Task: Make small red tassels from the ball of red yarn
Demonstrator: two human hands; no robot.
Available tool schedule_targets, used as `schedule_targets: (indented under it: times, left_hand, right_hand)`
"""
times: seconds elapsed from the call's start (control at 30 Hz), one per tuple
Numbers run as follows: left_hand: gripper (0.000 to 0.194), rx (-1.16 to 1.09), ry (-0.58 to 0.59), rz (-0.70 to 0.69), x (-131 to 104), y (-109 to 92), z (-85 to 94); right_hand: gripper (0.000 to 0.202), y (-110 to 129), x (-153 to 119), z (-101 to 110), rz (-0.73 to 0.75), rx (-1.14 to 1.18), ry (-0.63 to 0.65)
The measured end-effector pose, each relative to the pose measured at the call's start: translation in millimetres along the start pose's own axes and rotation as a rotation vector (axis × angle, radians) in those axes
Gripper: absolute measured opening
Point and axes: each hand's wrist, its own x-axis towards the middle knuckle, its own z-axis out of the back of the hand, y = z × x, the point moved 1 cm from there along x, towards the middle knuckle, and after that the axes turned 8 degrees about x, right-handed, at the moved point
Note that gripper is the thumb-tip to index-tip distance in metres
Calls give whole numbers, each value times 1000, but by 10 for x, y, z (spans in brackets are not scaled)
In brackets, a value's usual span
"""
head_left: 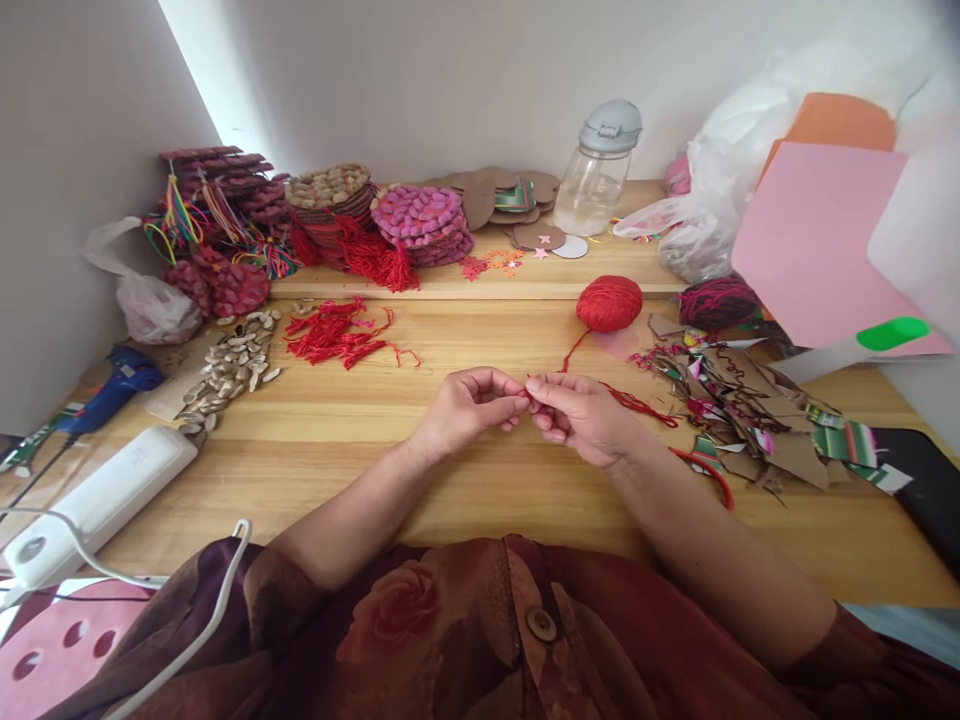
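Over the middle of the wooden table, my left hand (474, 408) and my right hand (581, 412) meet fingertip to fingertip. Both pinch red yarn, of which only a tiny bit shows between the thumbs. A bundle of red yarn strands (643, 404) trails out to the right from behind my right hand. Behind the hands sits a ball of red yarn (609, 303), its loose end running down toward my fingers. Several red tassels (337, 332) lie in a heap to the left. The red handle of a tool (712, 478) shows partly behind my right forearm.
Pistachio-like shells (232, 370), a blue glue gun (124, 375) and a white power strip (105, 500) lie left. Cardboard scraps (757, 410) cover the right side. On the back shelf stand stacked round woven pieces (420, 220), cardboard discs (480, 195) and a water bottle (596, 175).
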Motion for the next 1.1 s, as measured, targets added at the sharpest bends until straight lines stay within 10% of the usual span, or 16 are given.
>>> schedule_targets:
  times: [0.73, 1.1]
  left_hand:
    - [29, 101, -177, -132, -66, -38, -59]
    - [32, -31, -139, -35, -59, -23, -75]
  right_hand:
    - [29, -116, 22, -81, -7, 228, -44]
    - [16, -145, -14, -153, 425, -114, -161]
